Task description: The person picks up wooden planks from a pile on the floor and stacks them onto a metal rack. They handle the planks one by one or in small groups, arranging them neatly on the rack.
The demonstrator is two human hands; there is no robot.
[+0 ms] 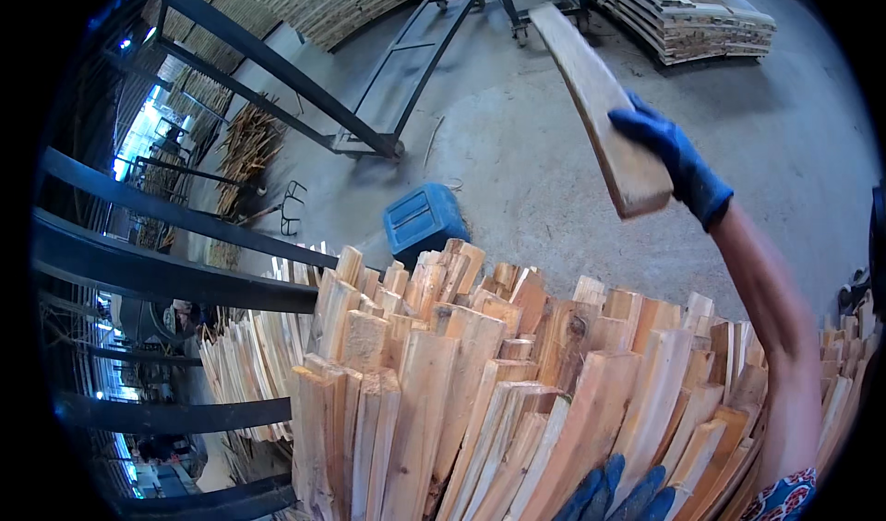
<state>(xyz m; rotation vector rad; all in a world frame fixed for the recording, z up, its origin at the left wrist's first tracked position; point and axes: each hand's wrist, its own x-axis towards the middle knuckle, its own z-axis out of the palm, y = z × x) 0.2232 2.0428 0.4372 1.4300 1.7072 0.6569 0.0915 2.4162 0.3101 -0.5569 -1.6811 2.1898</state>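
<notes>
Well, long pale wooden board [600, 101]: up over the grey concrete floor [517, 152], clamped near its lower end by the blue-gloved right hand [672, 156]; that overhang could twist it loose.
Blue-gloved left hand [639, 495]: low among upright rough-sawn planks [420, 401] (its grip I can't tell); a bump might topple them.

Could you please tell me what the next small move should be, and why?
I would probably draw the board in toward the left hand: only the right hand grips it, nearer one end, leaving the far end unsupported, while the left hand is low among the upright wood pieces.
</notes>
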